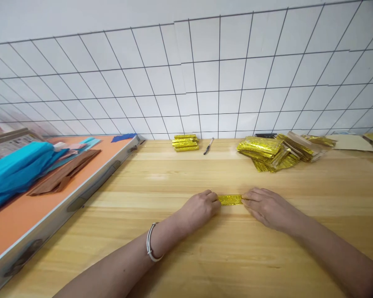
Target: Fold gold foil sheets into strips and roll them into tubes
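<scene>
A narrow strip of shiny gold foil [230,200] lies flat on the wooden table [174,178], between my two hands. My left hand [202,208], with a silver bangle on its wrist, has its fingers curled and closed on the strip's left end. At the right end, my right hand [262,207] pinches the foil between its fingertips and thumb. The ends of the strip are hidden under the fingers. A small stack of folded gold foil [185,143] sits by the wall, and a larger loose pile of gold foil pieces [264,149] lies farther right.
A pen [209,146] lies near the wall, between the foil stacks. On the left, a raised orange board [90,178] bears blue material [21,169] and brown folded strips [65,171]. Beige sheets [349,142] are at the back right. A white gridded wall [233,74] stands behind.
</scene>
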`<action>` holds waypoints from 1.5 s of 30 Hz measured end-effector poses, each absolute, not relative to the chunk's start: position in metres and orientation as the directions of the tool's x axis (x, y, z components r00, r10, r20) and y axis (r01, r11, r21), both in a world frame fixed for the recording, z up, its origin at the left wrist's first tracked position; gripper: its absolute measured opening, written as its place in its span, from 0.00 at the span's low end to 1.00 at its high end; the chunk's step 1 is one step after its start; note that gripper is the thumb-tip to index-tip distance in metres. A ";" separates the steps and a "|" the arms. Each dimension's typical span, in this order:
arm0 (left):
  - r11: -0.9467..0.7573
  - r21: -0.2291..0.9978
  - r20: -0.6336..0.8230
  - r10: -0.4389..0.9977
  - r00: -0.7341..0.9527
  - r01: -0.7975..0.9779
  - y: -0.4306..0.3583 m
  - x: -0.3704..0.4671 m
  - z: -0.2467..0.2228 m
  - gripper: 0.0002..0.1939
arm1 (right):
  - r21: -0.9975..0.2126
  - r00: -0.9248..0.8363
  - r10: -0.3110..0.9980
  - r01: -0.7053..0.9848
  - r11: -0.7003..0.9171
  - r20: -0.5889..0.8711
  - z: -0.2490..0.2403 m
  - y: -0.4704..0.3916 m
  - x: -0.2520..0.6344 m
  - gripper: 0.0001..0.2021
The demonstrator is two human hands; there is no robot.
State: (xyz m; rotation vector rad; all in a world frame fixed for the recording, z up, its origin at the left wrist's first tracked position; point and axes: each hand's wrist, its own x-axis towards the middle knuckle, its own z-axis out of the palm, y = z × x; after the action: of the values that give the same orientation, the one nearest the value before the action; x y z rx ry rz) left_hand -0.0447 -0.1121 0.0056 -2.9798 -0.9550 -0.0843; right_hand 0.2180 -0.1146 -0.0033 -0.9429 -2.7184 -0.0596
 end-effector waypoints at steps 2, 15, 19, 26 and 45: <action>-0.790 -0.024 0.089 0.608 0.789 0.612 -0.114 -0.041 0.002 0.11 | -0.011 -0.742 0.614 0.635 0.772 0.270 -0.007 -0.117 0.216 0.11; -0.805 -0.043 0.128 0.583 0.803 0.591 -0.115 -0.036 -0.004 0.09 | 0.111 -0.711 0.683 0.702 0.703 0.169 -0.012 -0.125 0.204 0.11; -0.819 -0.021 0.113 0.568 0.815 0.573 -0.118 -0.033 -0.005 0.07 | 0.125 -0.712 0.674 0.700 0.703 0.195 -0.011 -0.129 0.197 0.15; -0.798 -0.017 0.083 0.599 0.797 0.602 -0.135 -0.021 -0.009 0.07 | 0.148 -0.704 0.670 0.707 0.691 0.234 -0.023 -0.140 0.187 0.18; -0.720 0.123 0.162 0.693 0.702 0.683 -0.146 -0.022 -0.030 0.33 | 0.045 -0.558 0.812 0.828 0.559 0.172 -0.032 -0.135 0.164 0.23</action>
State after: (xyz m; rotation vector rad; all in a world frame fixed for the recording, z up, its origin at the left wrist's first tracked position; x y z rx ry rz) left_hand -0.0220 -0.1463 -0.0304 -2.9473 -1.1921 -0.3160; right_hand 0.1640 -0.1355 -0.0325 -1.4049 -2.6564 -0.1821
